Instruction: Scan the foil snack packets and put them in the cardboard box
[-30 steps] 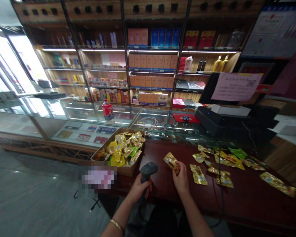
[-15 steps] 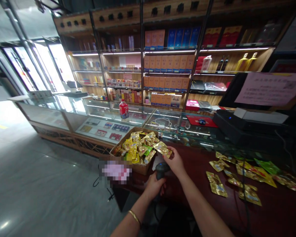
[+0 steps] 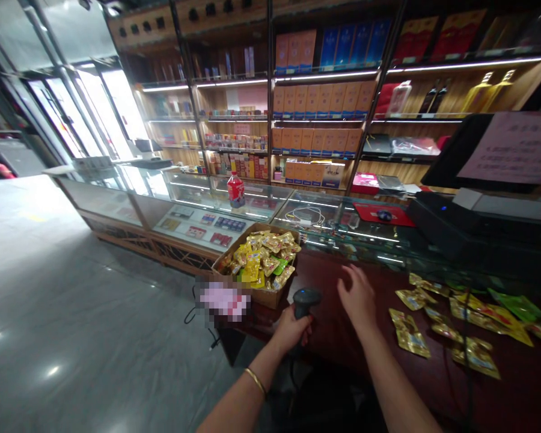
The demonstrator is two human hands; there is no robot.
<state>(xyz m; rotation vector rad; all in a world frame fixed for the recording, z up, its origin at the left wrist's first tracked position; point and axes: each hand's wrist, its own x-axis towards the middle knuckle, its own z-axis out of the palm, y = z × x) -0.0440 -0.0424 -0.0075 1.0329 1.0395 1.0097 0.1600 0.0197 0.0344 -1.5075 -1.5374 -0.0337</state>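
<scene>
My left hand (image 3: 292, 328) is wrapped round the handle of a black barcode scanner (image 3: 307, 296), held upright over the dark red table edge. My right hand (image 3: 358, 294) is over the table with fingers apart and nothing in them. Left of it stands a cardboard box (image 3: 267, 296) heaped with gold, yellow and green snack packets (image 3: 265, 255). To its right, more gold packets (image 3: 409, 332) lie loose on the table, along with a green packet (image 3: 516, 305) and a yellow one.
A glass display counter (image 3: 198, 210) runs along the back with a red-labelled bottle (image 3: 235, 190) on it. At the right are a monitor with a pink sheet (image 3: 514, 147), a mouse (image 3: 384, 214) and a thin dark cable crossing the loose packets. Boxed goods fill the shelves behind.
The gold packet my right hand held has left its fingers and now seems to lie in the box heap. That hand has moved right and opened. My view has shifted slightly left.
</scene>
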